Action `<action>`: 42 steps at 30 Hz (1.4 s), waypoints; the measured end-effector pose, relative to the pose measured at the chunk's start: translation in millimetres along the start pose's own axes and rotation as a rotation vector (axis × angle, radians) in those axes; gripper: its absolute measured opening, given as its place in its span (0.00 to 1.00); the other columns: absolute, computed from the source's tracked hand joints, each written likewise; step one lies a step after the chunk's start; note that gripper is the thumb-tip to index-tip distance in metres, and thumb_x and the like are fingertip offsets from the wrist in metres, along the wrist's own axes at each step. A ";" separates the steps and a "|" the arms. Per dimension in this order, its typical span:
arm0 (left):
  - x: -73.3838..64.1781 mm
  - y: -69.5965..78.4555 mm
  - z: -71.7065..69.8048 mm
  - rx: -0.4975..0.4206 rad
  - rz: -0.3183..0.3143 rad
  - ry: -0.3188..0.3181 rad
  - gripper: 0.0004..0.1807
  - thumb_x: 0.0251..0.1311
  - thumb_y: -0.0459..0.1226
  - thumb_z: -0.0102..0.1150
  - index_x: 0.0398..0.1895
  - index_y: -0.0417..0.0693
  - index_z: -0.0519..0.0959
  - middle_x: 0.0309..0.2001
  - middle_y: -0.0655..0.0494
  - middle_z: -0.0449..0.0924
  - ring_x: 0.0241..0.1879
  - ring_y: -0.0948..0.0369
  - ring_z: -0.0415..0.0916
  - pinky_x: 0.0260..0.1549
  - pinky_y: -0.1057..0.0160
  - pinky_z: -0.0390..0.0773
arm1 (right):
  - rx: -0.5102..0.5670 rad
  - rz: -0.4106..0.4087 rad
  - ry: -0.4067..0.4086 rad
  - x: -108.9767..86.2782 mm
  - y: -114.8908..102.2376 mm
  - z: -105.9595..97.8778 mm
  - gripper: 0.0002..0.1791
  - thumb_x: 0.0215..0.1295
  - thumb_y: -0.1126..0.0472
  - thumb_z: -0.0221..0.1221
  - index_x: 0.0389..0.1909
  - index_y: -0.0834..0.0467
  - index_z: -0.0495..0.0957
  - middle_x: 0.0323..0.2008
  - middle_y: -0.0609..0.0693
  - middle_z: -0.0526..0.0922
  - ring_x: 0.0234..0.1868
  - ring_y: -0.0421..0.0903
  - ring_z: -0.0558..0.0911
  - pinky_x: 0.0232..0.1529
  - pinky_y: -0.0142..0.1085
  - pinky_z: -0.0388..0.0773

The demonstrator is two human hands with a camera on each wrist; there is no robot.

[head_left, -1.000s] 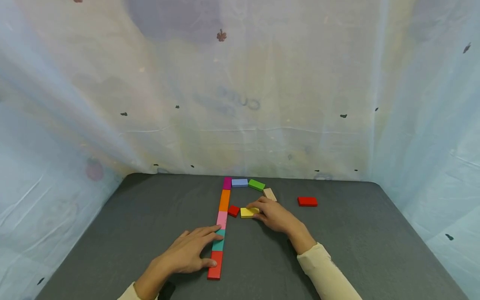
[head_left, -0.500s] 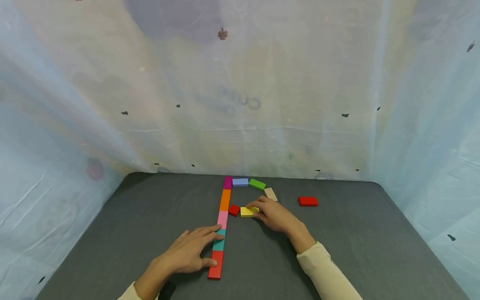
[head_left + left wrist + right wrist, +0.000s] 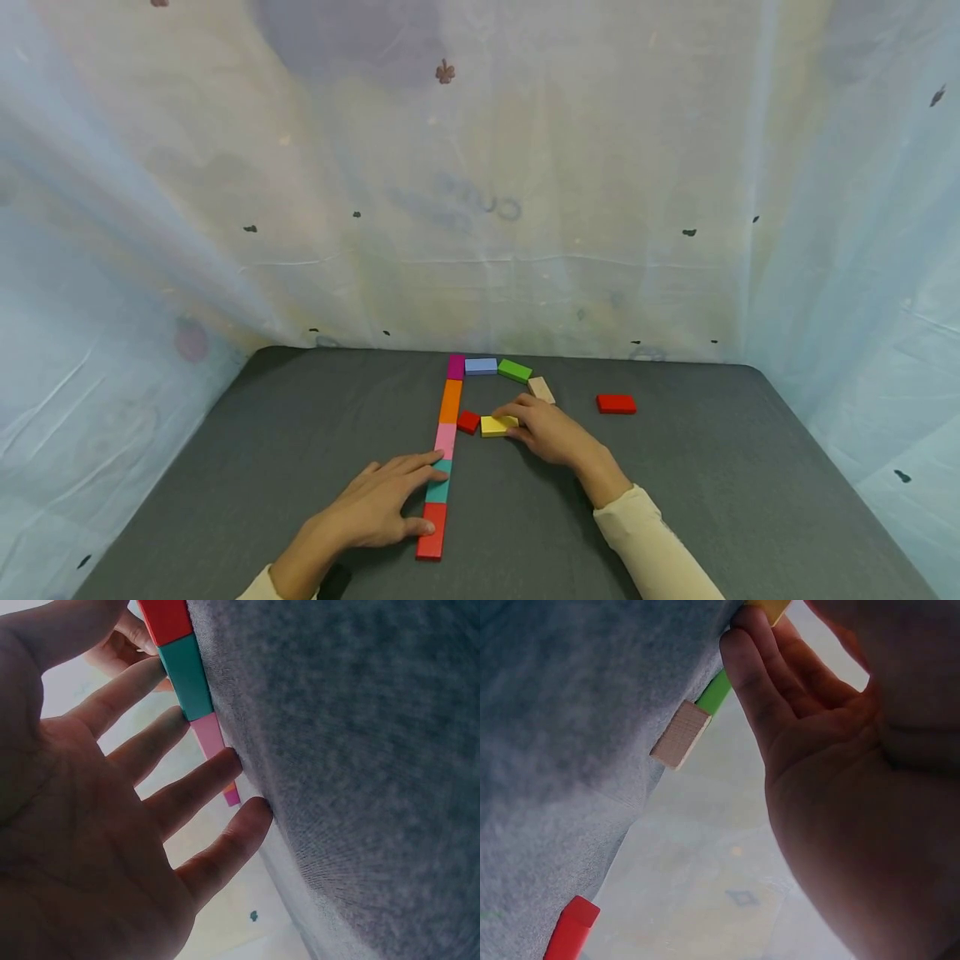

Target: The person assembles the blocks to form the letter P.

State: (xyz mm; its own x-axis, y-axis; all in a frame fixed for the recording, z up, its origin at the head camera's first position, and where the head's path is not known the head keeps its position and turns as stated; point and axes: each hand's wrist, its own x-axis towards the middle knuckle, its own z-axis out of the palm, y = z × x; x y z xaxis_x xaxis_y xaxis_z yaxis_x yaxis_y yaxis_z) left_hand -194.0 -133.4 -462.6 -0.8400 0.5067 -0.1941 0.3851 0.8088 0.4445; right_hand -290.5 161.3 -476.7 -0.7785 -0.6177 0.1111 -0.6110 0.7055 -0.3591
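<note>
A straight row of flat wooden blocks runs away from me: red [image 3: 430, 546], teal [image 3: 437, 492], pink [image 3: 445, 438], orange [image 3: 450, 402] and magenta [image 3: 456, 367]. My left hand [image 3: 378, 504] rests along its left side, fingers spread, with the thumb on the red block and fingertips at the teal and pink ones. Right of the row, my right hand [image 3: 555, 433] pinches a yellow block [image 3: 493, 427] between thumb and fingers, flat on the table. A tilted red block [image 3: 468, 422] lies between the yellow block and the row. In the right wrist view, fingers partly hide the yellow block [image 3: 771, 609].
From the magenta end curve a light blue block [image 3: 481, 367], a green block [image 3: 514, 371] and a plain wood block [image 3: 540, 388]. Another red block [image 3: 617, 404] lies apart on the right. The dark grey tabletop [image 3: 712, 467] ends at a pale hanging sheet [image 3: 570, 208].
</note>
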 end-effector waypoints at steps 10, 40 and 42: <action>-1.2 -0.2 0.1 -0.010 0.009 0.014 0.34 0.55 0.58 0.68 0.66 0.68 0.73 0.76 0.61 0.60 0.73 0.50 0.61 0.62 0.23 0.55 | 0.001 -0.019 0.007 0.5 -0.9 -1.2 0.17 0.71 0.57 0.60 0.60 0.49 0.79 0.51 0.48 0.81 0.47 0.42 0.79 0.49 0.41 0.81; -2.6 -0.8 1.0 0.002 0.024 0.025 0.33 0.55 0.59 0.67 0.66 0.68 0.73 0.76 0.62 0.60 0.72 0.51 0.61 0.62 0.24 0.57 | -0.115 0.102 0.135 -59.1 80.8 -48.4 0.22 0.67 0.57 0.64 0.61 0.56 0.78 0.55 0.55 0.78 0.51 0.52 0.80 0.50 0.51 0.78; -2.7 -0.2 0.8 -0.003 0.018 0.016 0.33 0.56 0.59 0.67 0.66 0.68 0.73 0.76 0.62 0.60 0.73 0.51 0.61 0.62 0.24 0.56 | -0.139 0.129 0.147 -67.6 89.5 -51.7 0.22 0.66 0.57 0.64 0.60 0.56 0.78 0.55 0.56 0.79 0.52 0.54 0.79 0.50 0.53 0.78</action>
State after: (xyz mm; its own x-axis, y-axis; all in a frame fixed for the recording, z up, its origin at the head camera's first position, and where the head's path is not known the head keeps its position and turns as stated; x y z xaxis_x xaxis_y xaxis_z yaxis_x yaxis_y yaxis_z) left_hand -191.5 -134.7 -462.9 -0.8390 0.5164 -0.1716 0.3992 0.7984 0.4507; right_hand -300.0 284.1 -468.4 -0.8575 -0.4695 0.2101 -0.5114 0.8224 -0.2494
